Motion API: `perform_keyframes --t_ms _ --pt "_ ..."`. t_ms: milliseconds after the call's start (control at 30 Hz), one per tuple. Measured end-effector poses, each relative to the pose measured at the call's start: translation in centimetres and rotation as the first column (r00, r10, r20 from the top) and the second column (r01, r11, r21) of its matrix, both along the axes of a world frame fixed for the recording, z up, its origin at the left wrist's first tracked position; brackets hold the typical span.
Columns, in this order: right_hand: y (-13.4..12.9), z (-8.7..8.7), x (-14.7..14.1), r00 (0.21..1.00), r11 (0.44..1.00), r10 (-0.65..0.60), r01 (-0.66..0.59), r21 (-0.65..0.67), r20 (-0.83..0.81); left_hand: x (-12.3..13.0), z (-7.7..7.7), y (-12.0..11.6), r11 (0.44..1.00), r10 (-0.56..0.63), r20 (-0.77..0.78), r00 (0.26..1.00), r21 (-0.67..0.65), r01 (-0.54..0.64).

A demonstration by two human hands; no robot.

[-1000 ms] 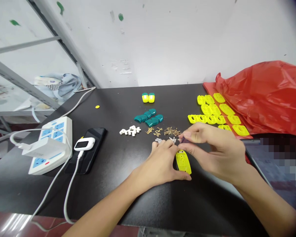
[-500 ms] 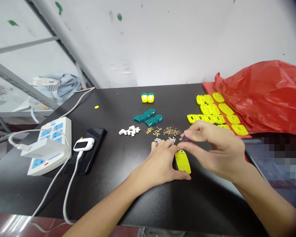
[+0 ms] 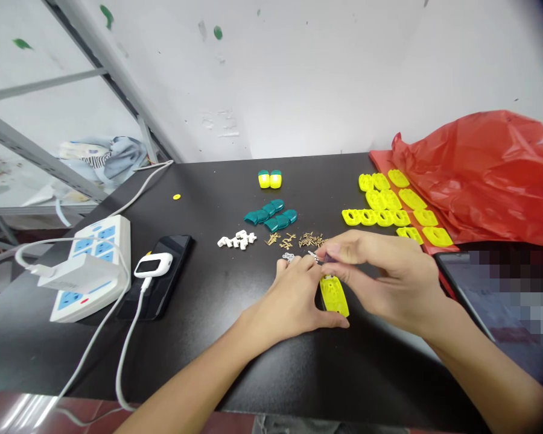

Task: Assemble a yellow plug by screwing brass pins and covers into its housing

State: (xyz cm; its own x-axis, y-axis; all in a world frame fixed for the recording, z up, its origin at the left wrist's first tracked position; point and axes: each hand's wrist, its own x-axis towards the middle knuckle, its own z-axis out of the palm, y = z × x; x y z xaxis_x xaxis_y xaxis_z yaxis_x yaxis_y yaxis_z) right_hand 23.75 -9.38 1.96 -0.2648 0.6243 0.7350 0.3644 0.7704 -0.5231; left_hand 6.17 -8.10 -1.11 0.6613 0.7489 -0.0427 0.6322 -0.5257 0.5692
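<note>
My left hand (image 3: 289,295) rests on the black table with its thumb against a yellow plastic shell (image 3: 333,296), steadying it. My right hand (image 3: 382,271) pinches a small dark piece (image 3: 328,258) above the shell, and the fingertips hide most of it. Just beyond are a pile of small brass parts (image 3: 311,241) and some silvery bits (image 3: 289,257). Further back lie white plastic clips (image 3: 236,240), teal curved shells (image 3: 270,216), and a yellow-and-teal pair (image 3: 269,179). Several yellow moulded pieces (image 3: 380,208) sit on a red sheet to the right.
A red plastic bag (image 3: 479,175) bulges at the back right. On the left lie a power strip (image 3: 102,238) with a charger, a black phone (image 3: 172,253), and a white device (image 3: 152,265) on white cables. A tablet (image 3: 455,283) sits at the right table edge.
My right hand has moved slightly left and lower, bringing the dark piece closer to the yellow shell. My left hand stays in place. The view has shifted slightly.
</note>
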Motion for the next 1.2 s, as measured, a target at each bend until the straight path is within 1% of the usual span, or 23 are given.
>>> perform_keyframes --t_ms 233,433,567,667,767,867,967,1100,1200 --pt "0.1 -0.1 0.2 1.0 1.0 -0.019 0.019 -0.02 0.004 0.2 -0.1 -0.2 1.0 0.025 0.007 1.0 0.015 -0.025" --pt "-0.2 0.4 -0.1 0.999 0.999 0.032 -0.031 -0.006 0.016 0.9 -0.3 -1.1 0.992 0.119 0.016 0.993 0.029 -0.119" --pt "-0.5 0.5 -0.3 0.999 1.0 0.03 -0.03 0.002 0.027 1.6 -0.9 -1.6 0.978 0.198 -0.001 0.98 0.067 -0.197" --pt "-0.7 0.5 -0.4 0.998 1.0 0.0 -0.001 0.018 0.055 1.9 -1.3 -1.7 0.97 0.228 -0.005 0.974 0.09 -0.226" --pt "-0.9 0.4 -0.6 0.996 0.997 -0.07 0.067 0.046 0.062 2.1 -1.5 -1.8 0.964 0.248 -0.013 0.969 0.1 -0.245" --pt "-1.1 0.3 -0.9 0.99 0.99 -0.122 0.116 0.085 0.072 2.3 -1.5 -1.8 0.962 0.253 -0.029 0.967 0.113 -0.248" --pt "-1.4 0.4 -1.2 0.985 0.986 -0.139 0.128 0.107 0.1 2.3 -1.3 -1.9 0.962 0.248 -0.041 0.968 0.125 -0.242" --pt "-1.5 0.5 -1.4 0.98 0.976 -0.185 0.174 0.128 0.077 2.2 -1.6 -1.8 0.96 0.25 -0.012 0.968 0.131 -0.247" --pt "-1.4 0.2 -1.1 0.983 0.979 -0.163 0.151 0.137 0.086 2.0 -1.6 -1.5 0.969 0.213 0.005 0.977 0.123 -0.212"
